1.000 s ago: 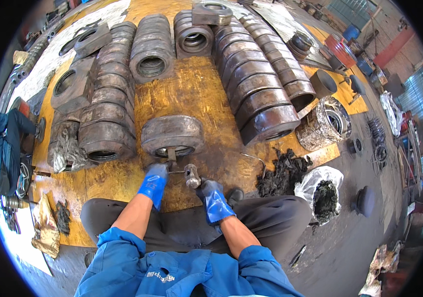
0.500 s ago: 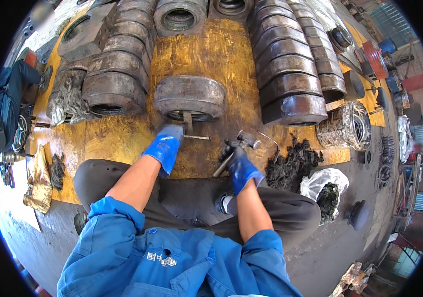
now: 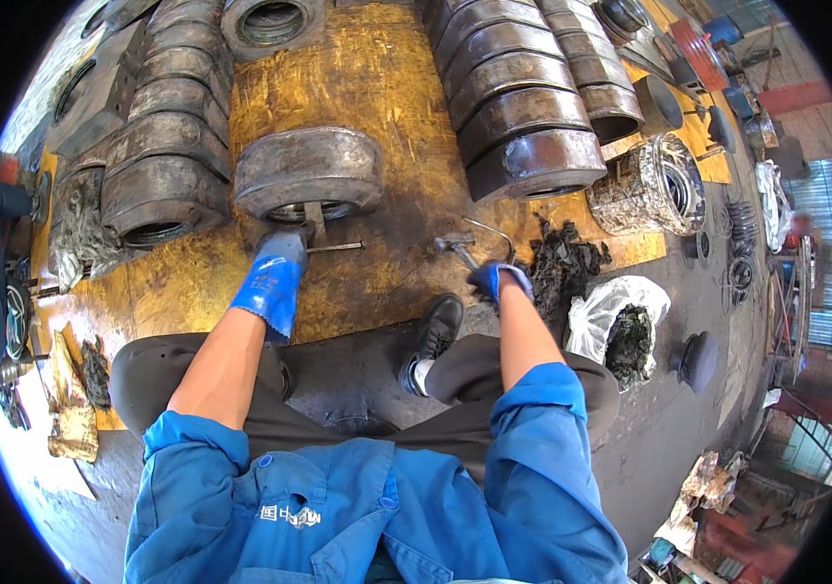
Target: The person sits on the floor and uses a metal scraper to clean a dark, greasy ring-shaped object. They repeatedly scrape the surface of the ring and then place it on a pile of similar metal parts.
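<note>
The metal ring (image 3: 309,167) is set behind the yellow board's (image 3: 401,180) near edge, room being left rightward; a rod (image 3: 340,247) is grasped by the left fingers (image 3: 283,243), a hammer (image 3: 456,242), since turned ringward, by the right fingers (image 3: 485,279).

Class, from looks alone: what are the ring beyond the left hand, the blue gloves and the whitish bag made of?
Ring: probably steel or iron, with dull grey sheen and brownish stains.
Gloves: likely rubber or plastic coating, smooth and slightly glossy.
Bag: apparently thin plastic film, translucent, crinkled.
</note>
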The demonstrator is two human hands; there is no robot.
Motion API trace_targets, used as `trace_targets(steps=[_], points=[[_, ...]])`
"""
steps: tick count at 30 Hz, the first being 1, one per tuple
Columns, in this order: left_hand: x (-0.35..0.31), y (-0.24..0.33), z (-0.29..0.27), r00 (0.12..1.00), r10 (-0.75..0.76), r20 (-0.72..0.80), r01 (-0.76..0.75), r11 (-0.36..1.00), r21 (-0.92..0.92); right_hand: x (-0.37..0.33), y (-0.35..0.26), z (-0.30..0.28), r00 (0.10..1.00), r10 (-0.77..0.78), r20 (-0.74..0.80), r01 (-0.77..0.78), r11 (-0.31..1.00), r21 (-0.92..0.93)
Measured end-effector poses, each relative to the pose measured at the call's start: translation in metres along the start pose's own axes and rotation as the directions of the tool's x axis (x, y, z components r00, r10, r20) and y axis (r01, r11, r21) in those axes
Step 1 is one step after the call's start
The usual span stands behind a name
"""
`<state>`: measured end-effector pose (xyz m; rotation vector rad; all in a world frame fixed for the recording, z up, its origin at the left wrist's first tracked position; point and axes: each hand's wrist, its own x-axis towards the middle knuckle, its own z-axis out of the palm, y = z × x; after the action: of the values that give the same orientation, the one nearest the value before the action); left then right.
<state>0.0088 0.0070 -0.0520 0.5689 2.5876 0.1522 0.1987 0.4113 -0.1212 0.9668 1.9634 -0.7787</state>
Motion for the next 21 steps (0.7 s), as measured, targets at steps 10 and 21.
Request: trace_targets(steps=[10,21], points=[[0.005,-0.004,0.002,1.000,-0.021,0.022,0.023,0.998,-0.055,-0.045,-0.095,0.014,0.573,-0.635,-0.518,-0.109,0.568,-0.816],[-0.047,0.008,-0.019,0.988,0.112,0.107,-0.114,0.993,0.015,-0.084,-0.231,0.165,0.545,-0.790,-0.280,0.494,0.573,-0.654]])
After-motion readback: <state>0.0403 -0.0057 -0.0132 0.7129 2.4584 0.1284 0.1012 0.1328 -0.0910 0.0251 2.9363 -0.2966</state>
